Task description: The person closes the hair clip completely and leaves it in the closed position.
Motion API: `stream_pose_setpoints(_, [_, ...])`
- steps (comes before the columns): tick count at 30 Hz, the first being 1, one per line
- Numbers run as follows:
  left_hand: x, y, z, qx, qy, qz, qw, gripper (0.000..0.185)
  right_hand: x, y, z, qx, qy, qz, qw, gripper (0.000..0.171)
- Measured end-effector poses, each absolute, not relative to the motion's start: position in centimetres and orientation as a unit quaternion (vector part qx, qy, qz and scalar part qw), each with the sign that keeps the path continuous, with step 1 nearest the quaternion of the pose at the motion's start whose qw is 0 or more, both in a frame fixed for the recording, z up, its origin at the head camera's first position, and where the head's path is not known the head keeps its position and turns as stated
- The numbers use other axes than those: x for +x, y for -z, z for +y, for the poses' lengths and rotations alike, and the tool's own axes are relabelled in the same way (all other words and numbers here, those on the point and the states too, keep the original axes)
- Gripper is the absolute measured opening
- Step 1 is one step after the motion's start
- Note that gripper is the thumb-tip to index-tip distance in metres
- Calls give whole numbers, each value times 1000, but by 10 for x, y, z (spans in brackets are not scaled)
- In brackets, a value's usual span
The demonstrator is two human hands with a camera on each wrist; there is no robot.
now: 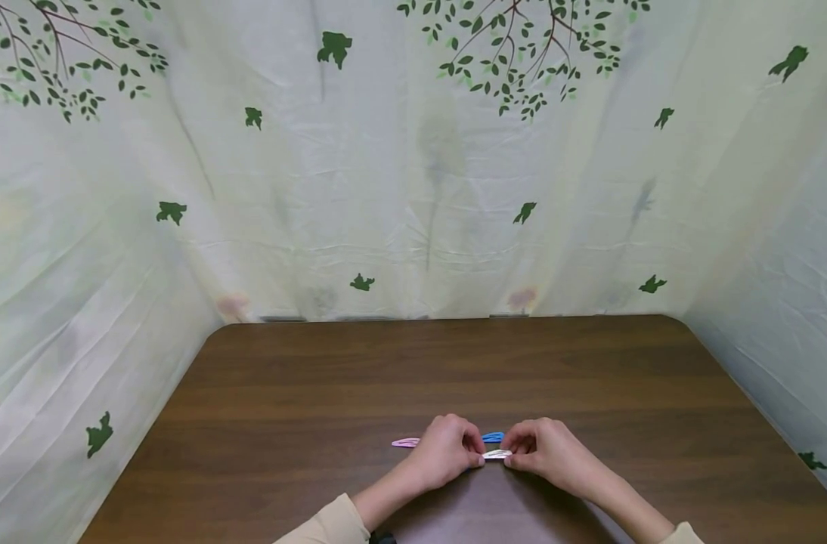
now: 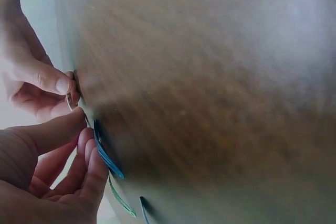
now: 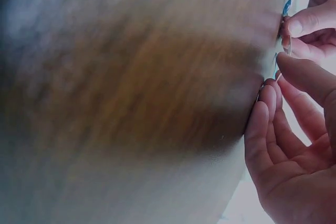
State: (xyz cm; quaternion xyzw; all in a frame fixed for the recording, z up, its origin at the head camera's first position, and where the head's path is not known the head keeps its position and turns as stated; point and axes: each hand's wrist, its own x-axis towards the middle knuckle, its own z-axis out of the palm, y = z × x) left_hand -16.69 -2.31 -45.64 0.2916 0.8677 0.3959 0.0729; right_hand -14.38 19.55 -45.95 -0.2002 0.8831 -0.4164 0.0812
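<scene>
Both hands pinch a white snap hair clip (image 1: 497,454) at its two ends, low over the table. My left hand (image 1: 447,451) grips its left end between thumb and fingertips. At the opposite end, the thumb and fingers of my right hand (image 1: 548,451) hold it. Just behind lies a blue hair clip (image 1: 492,437), partly covered by the right hand. A pink hair clip (image 1: 405,443) shows left of the left hand, its right part hidden. In the left wrist view, a blue clip (image 2: 108,156) and a green clip (image 2: 122,198) lie beside the left fingers.
The brown wooden table (image 1: 441,370) reaches back to a pale curtain (image 1: 386,189) with leaf prints, which also hangs along both sides. Another thin clip (image 2: 144,209) lies at the bottom of the left wrist view. A small dark object (image 1: 382,538) sits under the left sleeve.
</scene>
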Motion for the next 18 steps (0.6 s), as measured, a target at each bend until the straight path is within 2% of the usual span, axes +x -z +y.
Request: stream_pose_setpoints(18, [-164,456,-18,305,-315,898,43,16,-147,463,197,-222,402,885,74,14])
